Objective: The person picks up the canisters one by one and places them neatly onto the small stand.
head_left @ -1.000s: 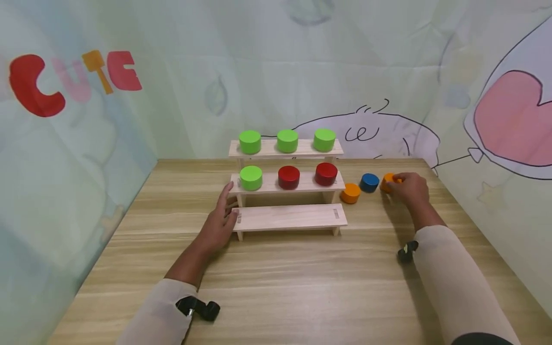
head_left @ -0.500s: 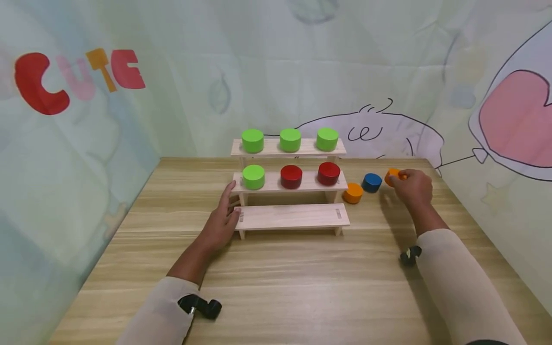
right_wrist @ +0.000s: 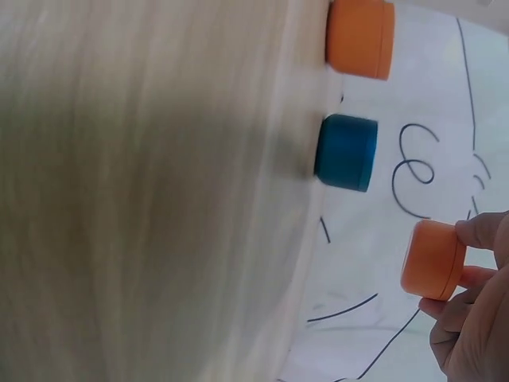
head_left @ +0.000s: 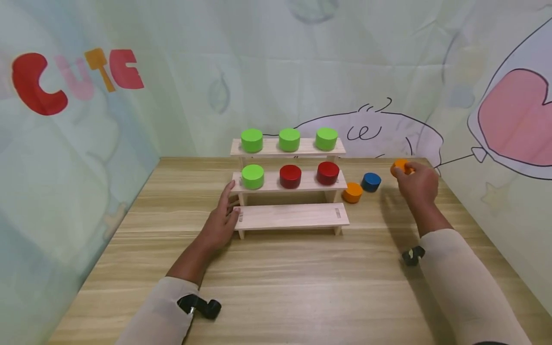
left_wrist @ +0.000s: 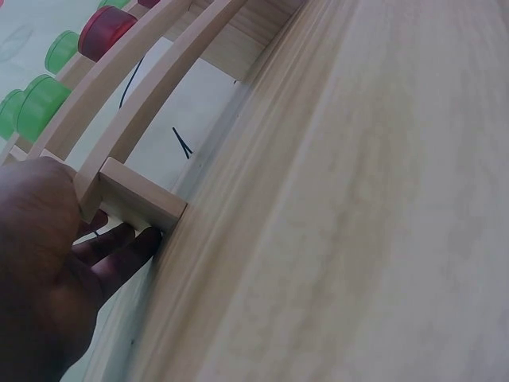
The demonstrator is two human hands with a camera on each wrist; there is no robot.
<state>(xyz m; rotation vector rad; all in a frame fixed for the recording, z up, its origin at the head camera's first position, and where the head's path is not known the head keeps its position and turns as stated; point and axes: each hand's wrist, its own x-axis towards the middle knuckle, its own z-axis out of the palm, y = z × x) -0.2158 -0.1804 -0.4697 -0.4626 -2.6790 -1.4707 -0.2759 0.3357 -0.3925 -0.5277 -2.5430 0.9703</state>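
In the head view, a wooden three-tier stand (head_left: 291,216) stands on the table. My left hand (head_left: 217,227) rests against its left end, fingers extended, thumb at the lowest tier. The left wrist view shows fingers (left_wrist: 119,255) beside the stand's end leg (left_wrist: 143,193). My right hand (head_left: 419,184) pinches an orange round block (right_wrist: 434,260), held above the table between thumb and fingertips. To its left, a blue round block (head_left: 371,182) and another orange round block (head_left: 352,192) sit on the table.
The top tier bears three green round blocks (head_left: 289,140). On the middle tier stand one green block (head_left: 252,177) and two red blocks (head_left: 290,176). A printed cloth backdrop (head_left: 185,86) hangs behind the wooden table (head_left: 302,282).
My right hand has lifted the orange block off the table, moving up and slightly right. The left hand stays at the stand's left end.
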